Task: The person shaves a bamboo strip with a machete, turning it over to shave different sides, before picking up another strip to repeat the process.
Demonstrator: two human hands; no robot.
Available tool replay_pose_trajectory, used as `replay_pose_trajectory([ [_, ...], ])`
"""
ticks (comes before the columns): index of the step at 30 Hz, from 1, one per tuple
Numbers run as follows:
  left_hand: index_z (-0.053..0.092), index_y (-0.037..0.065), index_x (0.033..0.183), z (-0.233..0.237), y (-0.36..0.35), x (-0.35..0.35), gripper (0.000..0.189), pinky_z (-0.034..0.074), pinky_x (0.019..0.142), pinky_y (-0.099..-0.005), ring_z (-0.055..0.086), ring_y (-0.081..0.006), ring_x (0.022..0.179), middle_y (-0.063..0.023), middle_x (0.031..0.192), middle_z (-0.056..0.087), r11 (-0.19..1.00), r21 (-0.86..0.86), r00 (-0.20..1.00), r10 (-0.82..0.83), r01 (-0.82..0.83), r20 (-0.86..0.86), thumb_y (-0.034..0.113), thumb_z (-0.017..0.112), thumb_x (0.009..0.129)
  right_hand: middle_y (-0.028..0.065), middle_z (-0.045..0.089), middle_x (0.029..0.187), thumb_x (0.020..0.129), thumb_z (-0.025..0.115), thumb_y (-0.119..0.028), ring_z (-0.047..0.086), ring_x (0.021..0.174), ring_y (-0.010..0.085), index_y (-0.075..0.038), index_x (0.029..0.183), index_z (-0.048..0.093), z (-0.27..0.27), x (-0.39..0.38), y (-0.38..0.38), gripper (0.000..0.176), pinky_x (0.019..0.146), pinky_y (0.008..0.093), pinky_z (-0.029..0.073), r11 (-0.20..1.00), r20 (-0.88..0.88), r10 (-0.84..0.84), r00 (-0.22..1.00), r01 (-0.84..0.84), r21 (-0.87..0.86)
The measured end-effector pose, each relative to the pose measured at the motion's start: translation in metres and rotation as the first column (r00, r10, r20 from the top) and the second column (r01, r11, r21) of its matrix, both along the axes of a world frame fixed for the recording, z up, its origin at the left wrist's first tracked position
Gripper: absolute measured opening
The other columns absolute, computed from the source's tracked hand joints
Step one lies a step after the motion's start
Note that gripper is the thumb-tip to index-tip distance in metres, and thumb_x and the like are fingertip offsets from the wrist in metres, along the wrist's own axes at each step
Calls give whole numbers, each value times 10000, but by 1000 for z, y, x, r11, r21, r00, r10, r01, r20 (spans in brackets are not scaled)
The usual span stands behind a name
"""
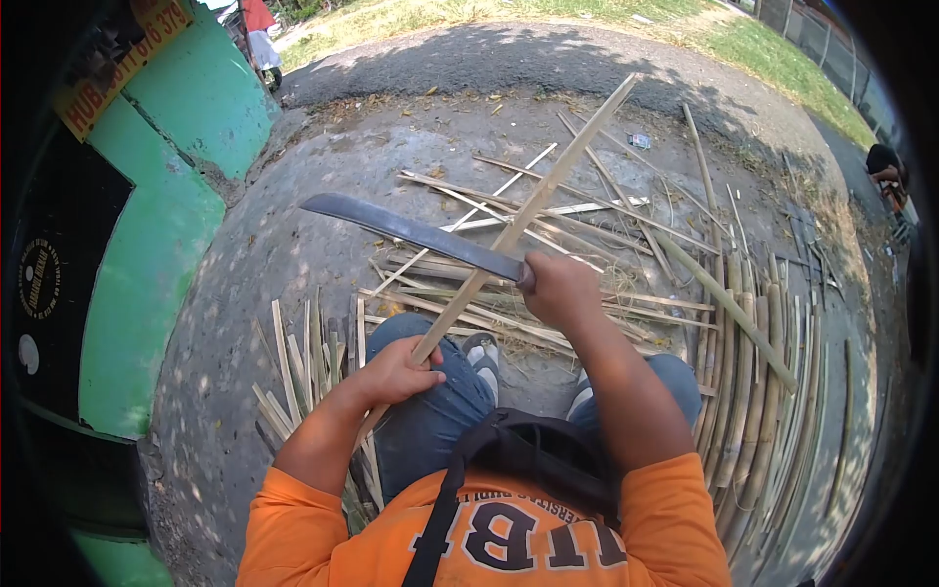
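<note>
"What is in your left hand (399, 374)?"

"A long bamboo strip (548, 191). Your fingers are clamped around it, in front of your left leg (430, 440). It slants from beside your left forearm (328, 430) up and away to the right, its far end reaching out ahead of you."

"And your right hand (565, 293)?"

"You have those fingers closed together around the handle of a long knife (391, 223). The blade points to your left and crosses the strip beyond your left hand. You can't tell from this view whether the two touch."

"What lies around you?"

"Past your shoes (483, 358), a loose pile of strips (460, 293) criss-crosses the ground (323, 186). More strips (289, 362) are bunched to your left. On your right, long poles (753, 411) lie side by side, with one thicker pole (724, 303) slanting over them. A green wall (147, 284) stands at your far left, and another person (886, 174) is partly in view at the far right, well apart from you."
</note>
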State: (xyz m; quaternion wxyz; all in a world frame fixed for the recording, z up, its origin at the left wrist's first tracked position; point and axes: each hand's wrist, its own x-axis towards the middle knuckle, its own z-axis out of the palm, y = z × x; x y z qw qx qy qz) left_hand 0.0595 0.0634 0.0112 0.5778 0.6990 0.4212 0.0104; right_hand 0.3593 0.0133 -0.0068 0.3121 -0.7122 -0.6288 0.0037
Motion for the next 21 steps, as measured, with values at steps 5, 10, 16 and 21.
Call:
replay_pose_trajectory([
  [5,610,82,997,1,2,-2,288,425,657,-262,510,-65,738,48,808,547,999,29,1000,-28,28,7,148,835,831,109,696,708,838,678,-204,704,677,353,-126,817,646,-8,-18,-1,87,637,503,540,984,157,163,974,-172,46],
  [10,610,87,981,-2,3,-7,289,437,680,-266,522,-72,765,42,832,566,999,39,999,-35,35,0,161,842,826,137,703,748,845,686,-227,710,722,369,-117,848,648,-18,28,15,117,663,509,548,986,36,-153,988,149,78],
  [16,614,77,982,1,4,-1,288,448,672,-268,538,-85,753,16,821,582,998,50,999,-44,42,24,185,839,839,155,679,743,850,676,-205,674,732,415,-106,863,646,-13,35,11,105,666,534,532,978,-18,-199,980,200,62],
  [21,609,90,980,2,2,0,306,446,666,-266,534,-76,760,36,844,576,999,49,1000,-19,20,-14,173,859,824,123,695,735,827,680,-189,694,683,352,-115,829,642,-6,0,3,83,642,501,539,994,92,43,995,-52,99],
])
